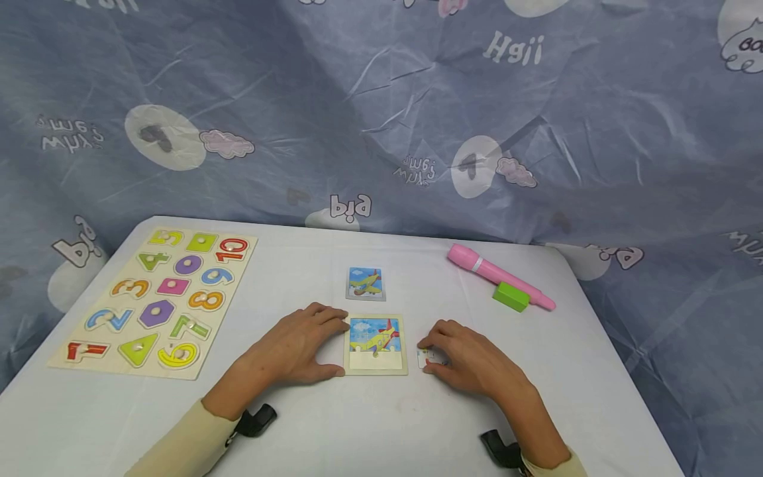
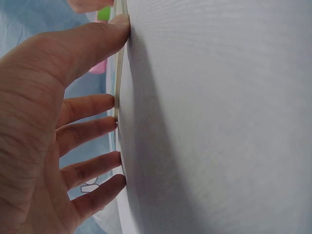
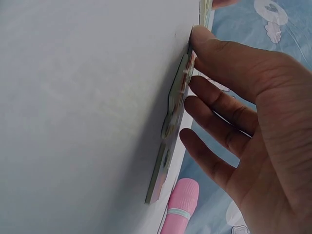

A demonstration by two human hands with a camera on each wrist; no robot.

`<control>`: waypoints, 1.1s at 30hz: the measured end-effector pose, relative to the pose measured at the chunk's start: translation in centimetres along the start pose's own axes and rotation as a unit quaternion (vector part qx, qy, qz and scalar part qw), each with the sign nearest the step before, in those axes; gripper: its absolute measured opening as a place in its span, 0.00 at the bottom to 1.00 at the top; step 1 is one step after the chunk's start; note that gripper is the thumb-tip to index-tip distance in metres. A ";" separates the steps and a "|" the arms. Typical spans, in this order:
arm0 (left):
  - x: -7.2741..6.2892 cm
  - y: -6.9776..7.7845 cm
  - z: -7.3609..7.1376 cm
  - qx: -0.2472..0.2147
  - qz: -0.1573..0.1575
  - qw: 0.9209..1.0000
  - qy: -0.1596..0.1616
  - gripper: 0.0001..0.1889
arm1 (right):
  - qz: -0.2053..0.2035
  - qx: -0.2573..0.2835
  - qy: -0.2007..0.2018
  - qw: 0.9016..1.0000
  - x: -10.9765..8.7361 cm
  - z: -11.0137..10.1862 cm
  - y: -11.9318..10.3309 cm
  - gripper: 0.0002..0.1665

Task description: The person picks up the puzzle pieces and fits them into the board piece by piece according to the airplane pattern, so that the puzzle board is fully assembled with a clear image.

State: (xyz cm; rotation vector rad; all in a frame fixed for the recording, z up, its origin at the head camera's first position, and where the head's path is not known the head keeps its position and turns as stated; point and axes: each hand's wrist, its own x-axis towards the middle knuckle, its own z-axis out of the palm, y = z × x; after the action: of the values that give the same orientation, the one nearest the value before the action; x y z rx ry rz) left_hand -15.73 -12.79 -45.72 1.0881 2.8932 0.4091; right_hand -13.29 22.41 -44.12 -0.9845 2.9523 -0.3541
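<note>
A square wooden jigsaw tray (image 1: 377, 371) lies in front of me in the head view; airplane pieces (image 1: 377, 334) fill its upper part, and a pale strip shows along its bottom. My left hand (image 1: 301, 344) rests at the tray's left edge, fingertips and thumb touching it, fingers fairly straight. To the right, my right hand (image 1: 471, 358) holds a small puzzle piece (image 1: 426, 358) between thumb and fingers, low over the table. In the right wrist view, several flat puzzle pieces (image 3: 173, 109) lie beneath that hand, partly hidden from the head view by it.
Behind the tray lies an airplane picture card (image 1: 366, 285). A wooden number-and-shape board (image 1: 217, 318) covers the table's left side. At the back right are a pink toy microphone (image 1: 501, 275) and a green block (image 1: 510, 297). A patterned cloth (image 1: 381, 119) hangs behind the table.
</note>
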 end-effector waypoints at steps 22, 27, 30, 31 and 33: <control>-0.1 0.1 0.1 -0.006 0.001 1.000 0.000 0.39 | 0.013 0.008 -0.021 1.000 0.9 -0.2 -0.5 0.15; -0.1 0.1 0.0 -0.007 -0.003 1.000 -0.003 0.39 | 0.015 0.008 -0.025 1.000 1.4 -0.4 -0.9 0.15; -0.1 0.1 0.0 -0.009 -0.003 1.000 -0.005 0.39 | 0.010 0.011 -0.025 1.000 1.7 -0.5 -1.2 0.15; -0.1 0.1 -0.1 -0.010 -0.003 1.000 -0.005 0.39 | 0.008 0.012 -0.023 1.000 1.9 -0.5 -1.3 0.15; -0.1 0.1 -0.1 -0.010 0.000 1.000 -0.003 0.39 | 0.001 0.013 -0.019 1.000 2.1 -0.5 -1.6 0.15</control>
State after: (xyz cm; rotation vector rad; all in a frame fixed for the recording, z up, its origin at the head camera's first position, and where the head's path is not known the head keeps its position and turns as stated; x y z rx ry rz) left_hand -15.66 -12.81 -45.65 1.0833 2.8780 0.4315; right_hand -14.09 20.06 -43.16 -0.9752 2.9062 -0.3695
